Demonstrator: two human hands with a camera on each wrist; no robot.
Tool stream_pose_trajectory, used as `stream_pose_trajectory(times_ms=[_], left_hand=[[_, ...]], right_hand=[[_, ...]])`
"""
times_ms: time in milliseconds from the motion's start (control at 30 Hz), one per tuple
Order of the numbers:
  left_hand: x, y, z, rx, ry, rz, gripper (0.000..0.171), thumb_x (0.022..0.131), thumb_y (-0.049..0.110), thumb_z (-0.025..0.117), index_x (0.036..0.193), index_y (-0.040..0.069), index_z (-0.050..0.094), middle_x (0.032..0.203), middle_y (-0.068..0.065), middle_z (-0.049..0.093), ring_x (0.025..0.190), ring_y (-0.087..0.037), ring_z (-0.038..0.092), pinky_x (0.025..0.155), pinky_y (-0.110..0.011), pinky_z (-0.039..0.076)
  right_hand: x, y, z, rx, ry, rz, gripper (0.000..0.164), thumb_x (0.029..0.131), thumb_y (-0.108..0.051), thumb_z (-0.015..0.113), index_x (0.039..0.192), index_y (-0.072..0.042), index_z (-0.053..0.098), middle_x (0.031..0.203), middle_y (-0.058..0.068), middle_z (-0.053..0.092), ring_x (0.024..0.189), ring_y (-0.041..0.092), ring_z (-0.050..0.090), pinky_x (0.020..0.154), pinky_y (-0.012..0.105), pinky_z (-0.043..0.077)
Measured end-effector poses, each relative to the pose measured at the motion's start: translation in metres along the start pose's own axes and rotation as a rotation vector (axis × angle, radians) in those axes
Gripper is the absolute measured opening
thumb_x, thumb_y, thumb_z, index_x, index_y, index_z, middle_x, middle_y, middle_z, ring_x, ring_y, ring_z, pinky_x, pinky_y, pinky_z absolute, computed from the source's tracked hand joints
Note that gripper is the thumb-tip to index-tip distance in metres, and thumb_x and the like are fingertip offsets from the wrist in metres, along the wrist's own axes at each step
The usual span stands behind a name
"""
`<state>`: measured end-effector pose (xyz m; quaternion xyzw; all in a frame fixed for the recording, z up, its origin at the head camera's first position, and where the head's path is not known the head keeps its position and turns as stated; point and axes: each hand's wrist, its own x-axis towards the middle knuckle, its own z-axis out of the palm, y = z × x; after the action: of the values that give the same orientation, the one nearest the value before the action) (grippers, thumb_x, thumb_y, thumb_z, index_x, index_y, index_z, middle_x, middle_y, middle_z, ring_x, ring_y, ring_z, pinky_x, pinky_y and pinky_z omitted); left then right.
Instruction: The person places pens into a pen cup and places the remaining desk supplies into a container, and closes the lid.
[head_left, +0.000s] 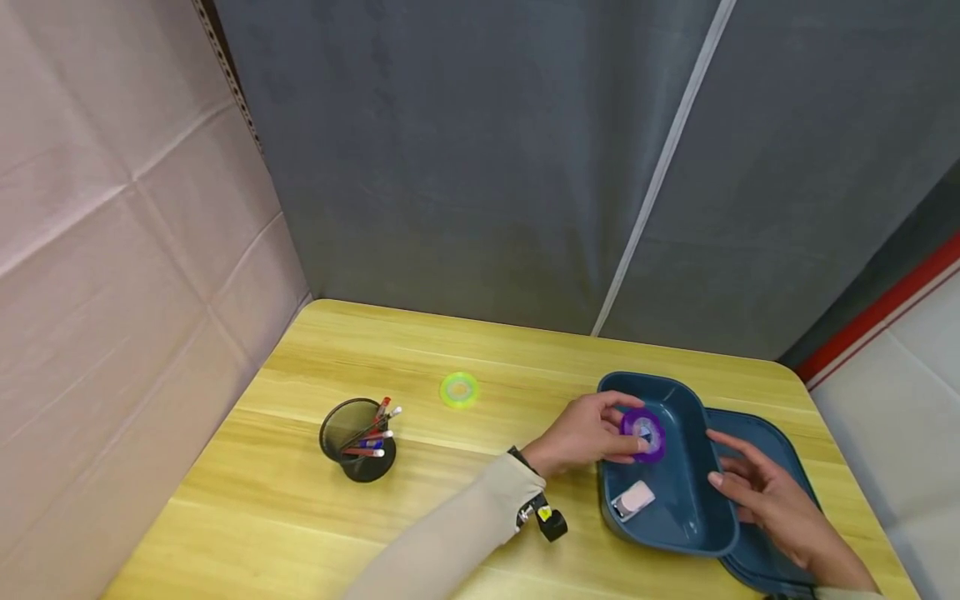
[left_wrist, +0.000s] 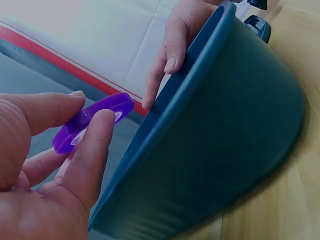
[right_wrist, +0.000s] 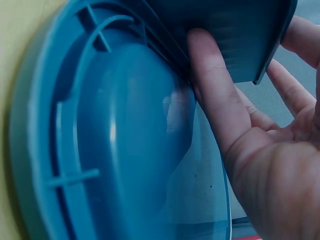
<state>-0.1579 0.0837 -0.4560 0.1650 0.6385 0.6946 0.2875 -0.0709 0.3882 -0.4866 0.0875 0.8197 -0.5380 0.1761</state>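
My left hand pinches a purple ring-shaped roll, which looks like tape, between thumb and fingers. The roll is above the left part of a dark blue plastic bin; in the left wrist view the purple roll is tilted beside the bin's rim. Inside the bin lies a small pale block with a metallic end. My right hand is at the bin's right side, its fingers fairly straight and touching near the rim. Up close, the right thumb lies against the outer wall.
A blue lid lies on the table right of the bin, partly hidden by it. Left stands a black mesh pen cup with several pens, tilted in view. A yellow-green ring lies toward the back. A grey curtain hangs behind the table.
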Motion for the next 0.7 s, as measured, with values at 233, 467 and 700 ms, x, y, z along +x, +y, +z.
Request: stream_pose_trajectory(times_ms=[233,467,700], left_hand=[[0.007,0.001,0.014,0.029,0.013,-0.008,0.047,0.088,-0.001,0.083,0.130,0.017,0.070,0.094,-0.003,0.066,0.074,-0.015,0.076,0.075,-0.044,0.067],[0.012,0.000,0.024,0.057,0.019,-0.031,0.045,0.088,-0.001,0.083,0.129,0.014,0.070,0.090,-0.002,0.068,0.071,-0.018,0.077,0.078,-0.048,0.066],[0.014,0.002,0.029,0.167,0.009,-0.069,0.046,0.089,0.003,0.084,0.132,0.012,0.069,0.089,0.001,0.072,0.071,-0.019,0.078,0.071,-0.036,0.067]], right_hand=[[0.002,0.000,0.000,0.007,0.004,0.007,0.072,0.111,-0.029,0.059,0.170,-0.023,0.019,0.163,0.033,0.030,0.113,0.007,0.058,0.081,0.038,0.063],[0.003,-0.001,0.001,0.015,-0.007,0.011,0.073,0.110,-0.030,0.059,0.170,-0.023,0.018,0.164,0.035,0.027,0.121,0.016,0.058,0.086,0.041,0.065],[0.004,0.000,0.002,0.028,0.002,-0.004,0.071,0.110,-0.027,0.059,0.169,-0.020,0.019,0.161,0.033,0.033,0.109,0.010,0.060,0.080,0.039,0.063]])
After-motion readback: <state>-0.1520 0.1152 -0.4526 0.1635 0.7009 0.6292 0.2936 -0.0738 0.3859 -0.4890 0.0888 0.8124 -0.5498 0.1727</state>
